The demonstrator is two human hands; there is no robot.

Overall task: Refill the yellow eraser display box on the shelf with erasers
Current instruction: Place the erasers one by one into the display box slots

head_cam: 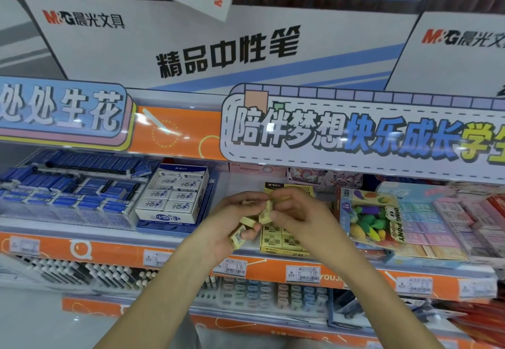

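Note:
The yellow eraser display box (282,243) sits on the middle shelf, partly behind my hands, with yellow erasers lying in its front rows. My left hand (232,220) is in front of the box's left side and holds several yellow erasers (238,235) in its palm and fingers. My right hand (297,212) is just right of it, above the box. Its fingertips pinch one upright yellow eraser (265,212) that also touches my left fingertips. The back of the box shows above my hands.
A white-and-blue eraser box (175,198) stands to the left, with blue erasers (68,187) beyond it. A colourful fruit-eraser pack (374,217) leans to the right, beside pastel erasers (437,225). Orange shelf edge with price tags (235,266) runs below; pens fill the lower shelf.

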